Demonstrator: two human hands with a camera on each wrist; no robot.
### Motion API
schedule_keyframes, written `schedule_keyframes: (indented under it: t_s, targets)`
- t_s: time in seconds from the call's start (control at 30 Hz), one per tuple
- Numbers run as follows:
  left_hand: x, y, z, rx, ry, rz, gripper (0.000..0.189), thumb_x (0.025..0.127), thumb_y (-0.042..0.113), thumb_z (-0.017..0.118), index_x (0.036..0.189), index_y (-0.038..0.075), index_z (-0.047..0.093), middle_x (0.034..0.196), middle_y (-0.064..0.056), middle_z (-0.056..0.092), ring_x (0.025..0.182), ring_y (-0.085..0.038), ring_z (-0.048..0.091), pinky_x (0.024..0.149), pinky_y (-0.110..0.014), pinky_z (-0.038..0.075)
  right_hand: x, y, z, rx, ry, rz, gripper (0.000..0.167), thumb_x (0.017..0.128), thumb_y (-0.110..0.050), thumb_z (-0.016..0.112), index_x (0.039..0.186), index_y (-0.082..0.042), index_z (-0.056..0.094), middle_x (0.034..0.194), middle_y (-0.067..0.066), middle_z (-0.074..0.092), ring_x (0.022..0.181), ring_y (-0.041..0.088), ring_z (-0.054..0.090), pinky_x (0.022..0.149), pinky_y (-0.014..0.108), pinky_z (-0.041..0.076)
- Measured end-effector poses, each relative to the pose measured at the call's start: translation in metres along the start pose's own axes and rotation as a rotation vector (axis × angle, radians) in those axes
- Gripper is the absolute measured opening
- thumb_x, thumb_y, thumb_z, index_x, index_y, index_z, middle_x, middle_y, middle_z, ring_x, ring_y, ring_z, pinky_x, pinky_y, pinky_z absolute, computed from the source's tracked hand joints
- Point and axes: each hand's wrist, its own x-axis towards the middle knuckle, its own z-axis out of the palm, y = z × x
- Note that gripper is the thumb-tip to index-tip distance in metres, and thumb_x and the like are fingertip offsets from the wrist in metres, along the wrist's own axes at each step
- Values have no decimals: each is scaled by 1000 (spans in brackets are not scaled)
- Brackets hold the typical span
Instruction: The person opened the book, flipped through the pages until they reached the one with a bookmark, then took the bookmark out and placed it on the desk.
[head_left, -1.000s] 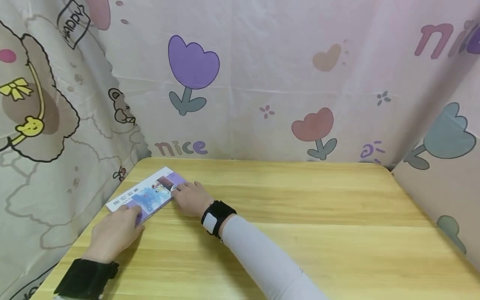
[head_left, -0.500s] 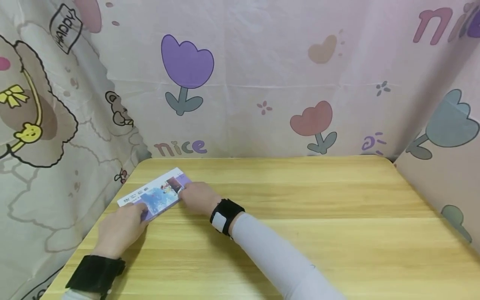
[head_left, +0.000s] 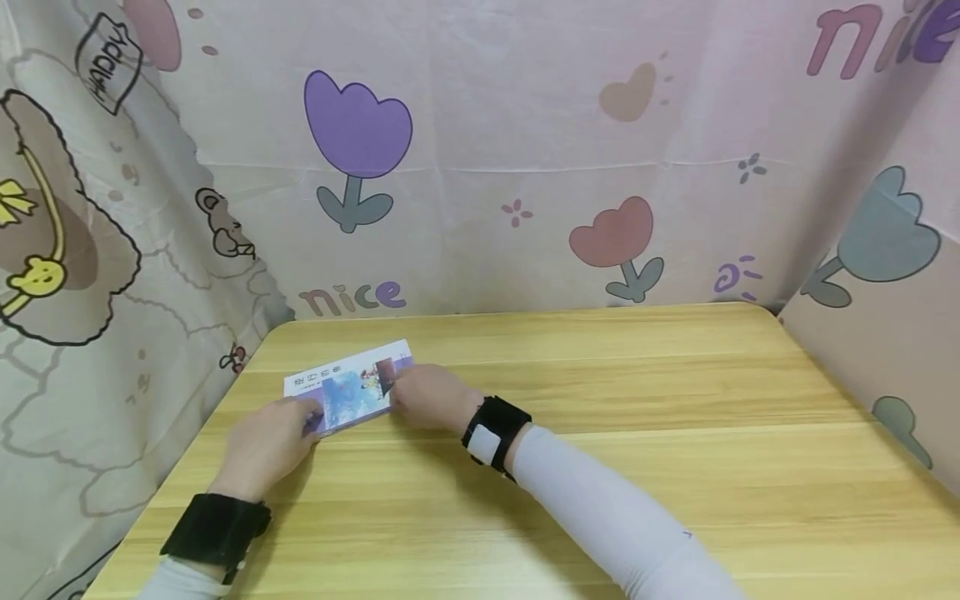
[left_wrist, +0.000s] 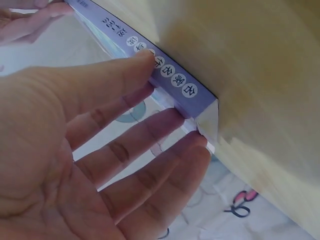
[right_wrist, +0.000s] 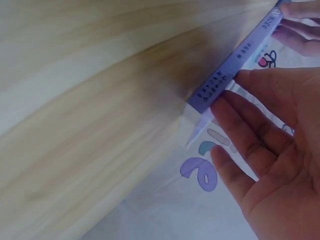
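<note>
A book with a white and purple cover and a blue picture lies near the back left of the table. My left hand grips its left end; in the left wrist view the thumb presses the purple spine while the fingers reach over the cover side. At the other end my right hand pinches the book near its right corner. From the right wrist, the spine runs away toward the left hand's fingertips, with my right thumb and fingers at its near end.
The wooden table reaches well out to the right of the book. A printed curtain with flowers and lettering hangs along the back and both sides. Both wrists wear black straps.
Both hands have moved right together with the book between them. The book has turned so that its long edge lies closer to parallel with the table's back edge. The head view has shifted slightly.
</note>
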Motion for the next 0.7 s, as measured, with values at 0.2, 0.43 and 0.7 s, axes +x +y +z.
schedule_keyframes:
  t_s: [0.2,0.43,0.7]
  targets:
    - [11,11,-1,-19,-47,36,27,84,12,91,108,4,81,103,-20,79,90,-36,75,73,-57,61,-27,3,-6,-50,-2,-30,25,106,-13,63,92,-17,83,85,-3,74,65,6,48,59,18,51]
    - [20,24,-1,-44,-67,103,24,84,14,92,105,7,83,95,-14,78,80,-25,70,67,-50,59,-53,0,-9,-22,-5,19,30,105,-14,65,75,-17,69,63,-6,48,56,6,34,48,18,28]
    - [27,43,8,-65,-77,150,22,85,14,91,104,8,81,88,-8,73,75,-17,57,69,-40,56,-88,5,-17,122,-4,41,33,103,-12,69,71,-15,66,64,-7,50,58,5,38,54,16,37]
